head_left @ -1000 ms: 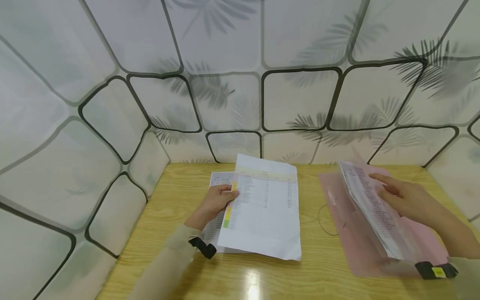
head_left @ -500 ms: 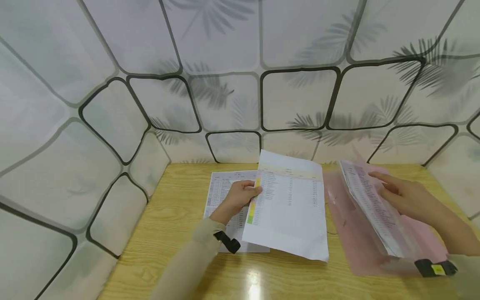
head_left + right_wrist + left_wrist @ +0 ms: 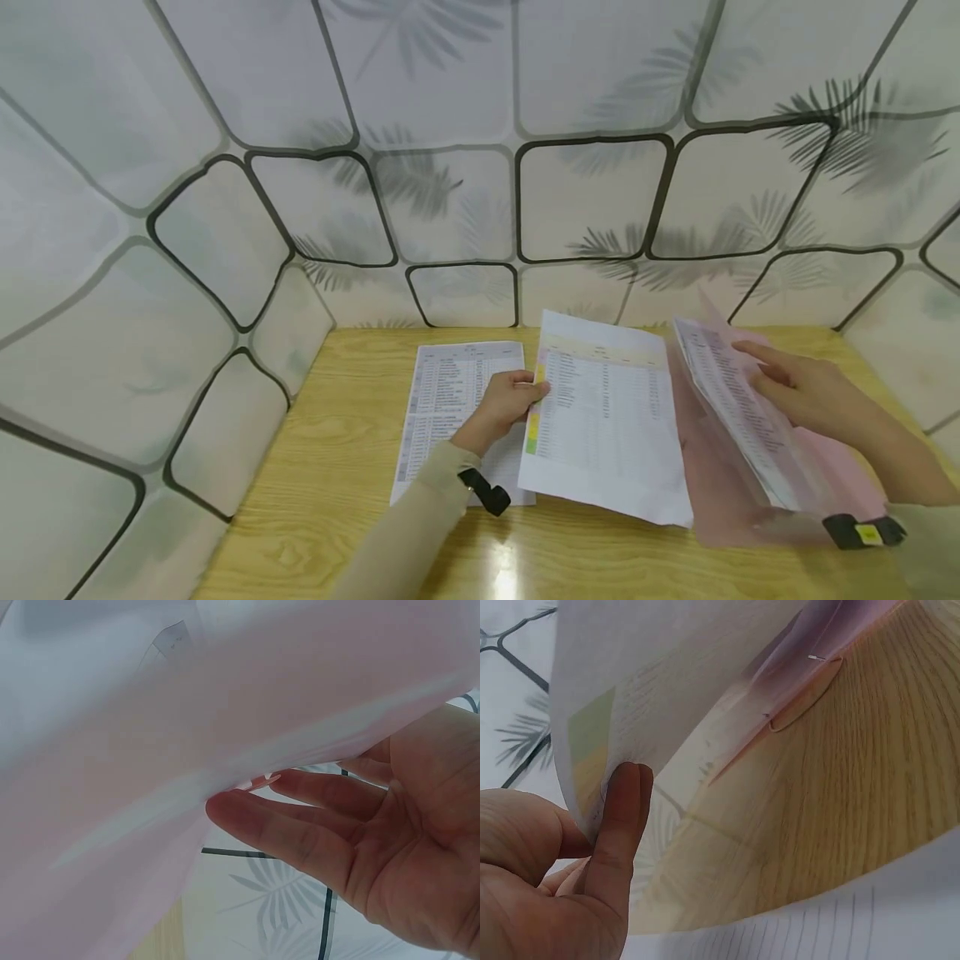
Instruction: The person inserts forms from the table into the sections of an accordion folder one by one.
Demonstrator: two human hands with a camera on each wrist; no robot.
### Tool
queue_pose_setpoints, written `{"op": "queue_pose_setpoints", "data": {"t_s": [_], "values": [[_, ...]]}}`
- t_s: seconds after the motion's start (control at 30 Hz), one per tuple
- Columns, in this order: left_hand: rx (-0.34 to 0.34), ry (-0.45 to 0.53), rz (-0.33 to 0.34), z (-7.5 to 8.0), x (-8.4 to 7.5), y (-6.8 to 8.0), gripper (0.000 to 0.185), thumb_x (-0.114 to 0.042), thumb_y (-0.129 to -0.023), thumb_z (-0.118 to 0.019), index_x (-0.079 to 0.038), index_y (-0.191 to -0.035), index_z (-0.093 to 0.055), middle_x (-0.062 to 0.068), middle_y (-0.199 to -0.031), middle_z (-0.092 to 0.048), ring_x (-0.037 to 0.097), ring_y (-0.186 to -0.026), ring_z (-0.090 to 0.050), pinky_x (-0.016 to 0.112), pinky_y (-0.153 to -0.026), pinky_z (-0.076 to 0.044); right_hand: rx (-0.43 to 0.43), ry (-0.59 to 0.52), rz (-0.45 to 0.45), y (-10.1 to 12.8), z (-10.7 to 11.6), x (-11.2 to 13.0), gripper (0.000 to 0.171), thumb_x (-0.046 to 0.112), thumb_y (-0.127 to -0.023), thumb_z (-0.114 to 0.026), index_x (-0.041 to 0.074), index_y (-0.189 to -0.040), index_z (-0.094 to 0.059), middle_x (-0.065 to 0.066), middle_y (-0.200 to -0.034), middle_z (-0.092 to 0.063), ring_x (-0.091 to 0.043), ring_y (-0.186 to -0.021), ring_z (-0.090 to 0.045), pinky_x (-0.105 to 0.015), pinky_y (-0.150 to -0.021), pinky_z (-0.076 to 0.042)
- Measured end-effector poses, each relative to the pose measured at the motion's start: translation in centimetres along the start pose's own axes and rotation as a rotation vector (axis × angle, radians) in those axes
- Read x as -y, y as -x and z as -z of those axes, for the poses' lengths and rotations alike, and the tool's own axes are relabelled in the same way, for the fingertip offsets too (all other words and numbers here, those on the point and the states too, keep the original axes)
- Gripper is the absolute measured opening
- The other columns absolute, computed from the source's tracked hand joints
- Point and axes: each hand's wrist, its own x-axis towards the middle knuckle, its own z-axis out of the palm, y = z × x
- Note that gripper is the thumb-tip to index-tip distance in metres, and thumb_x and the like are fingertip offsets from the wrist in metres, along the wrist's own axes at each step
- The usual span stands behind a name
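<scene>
My left hand (image 3: 504, 410) pinches a printed sheet of paper (image 3: 607, 442) at its left edge, where yellow and green strips run. The sheet is raised and tilted, its right side overlapping a pink translucent document folder (image 3: 720, 500) in the head view. In the left wrist view, thumb and fingers meet on the paper's edge (image 3: 592, 750). My right hand (image 3: 821, 400) holds up the folder's flap, pinching its edge between thumb and fingers in the right wrist view. Printed papers (image 3: 731, 417) show within the raised folder. Its underside (image 3: 247, 712) hides much of the right wrist view.
Another printed sheet (image 3: 450, 371) lies flat on the wooden table (image 3: 322, 475), partly behind my left forearm. A thin string loop (image 3: 810, 705) hangs from the folder's edge over the table. A patterned wall (image 3: 465, 200) rises behind the table and along its left side.
My left hand has carried the sheet rightward to the folder, uncovering more of the sheet lying on the table. The right hand and folder have stayed nearly in place.
</scene>
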Motion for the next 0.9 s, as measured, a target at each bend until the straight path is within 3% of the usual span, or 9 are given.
{"op": "queue_pose_setpoints", "data": {"t_s": [0.17, 0.43, 0.63, 0.8, 0.9], "values": [[0.01, 0.024, 0.003, -0.7, 0.2, 0.0, 0.033, -0.012, -0.1, -0.072, 0.006, -0.127, -0.069, 0.02, -0.11, -0.078, 0.015, -0.081, -0.073, 0.024, -0.067, -0.062, 0.003, 0.006, -0.007, 0.0, -0.1, 0.0, 0.054, 0.023, -0.111, -0.05, 0.001, -0.159, -0.041, -0.024, -0.106, -0.07, -0.006, -0.06, -0.054, -0.026, -0.057, -0.046], [-0.023, 0.047, 0.014, -1.9, 0.2, -0.5, 0.04, -0.014, -0.099, -0.074, 0.007, -0.132, -0.066, 0.02, -0.112, -0.077, 0.015, -0.083, -0.072, 0.023, -0.069, -0.059, 0.01, 0.008, -0.017, 0.1, -0.2, -0.1, 0.055, 0.025, -0.111, -0.049, 0.002, -0.16, -0.039, -0.034, -0.118, -0.067, -0.006, -0.06, -0.054, -0.026, -0.056, -0.047], [-0.057, 0.033, 0.001, -3.1, 0.0, -0.7, 0.047, -0.014, -0.099, -0.074, 0.009, -0.137, -0.062, 0.021, -0.114, -0.077, 0.019, -0.088, -0.077, 0.027, -0.073, -0.063, 0.008, 0.01, -0.023, 0.0, -0.1, 0.0, 0.055, 0.025, -0.111, -0.05, 0.003, -0.16, -0.04, -0.022, -0.105, -0.069, -0.007, -0.061, -0.053, -0.026, -0.056, -0.046], [-0.092, 0.047, -0.018, -4.2, -0.2, -0.8, 0.039, -0.012, -0.099, -0.074, 0.01, -0.13, -0.066, 0.022, -0.111, -0.079, 0.022, -0.09, -0.079, 0.027, -0.072, -0.064, 0.008, 0.02, -0.014, 0.0, 0.0, 0.0, 0.054, 0.023, -0.11, -0.051, 0.001, -0.159, -0.041, -0.034, -0.117, -0.067, -0.006, -0.063, -0.055, -0.026, -0.057, -0.047], [-0.116, 0.048, -0.029, -4.9, -0.2, -0.8, 0.032, -0.011, -0.099, -0.073, 0.008, -0.124, -0.07, 0.021, -0.108, -0.08, 0.023, -0.089, -0.079, 0.025, -0.068, -0.063, 0.009, 0.017, -0.017, -0.1, 0.0, 0.1, 0.054, 0.023, -0.11, -0.051, 0.001, -0.159, -0.041, -0.03, -0.113, -0.068, -0.006, -0.061, -0.054, -0.026, -0.056, -0.047]]}}
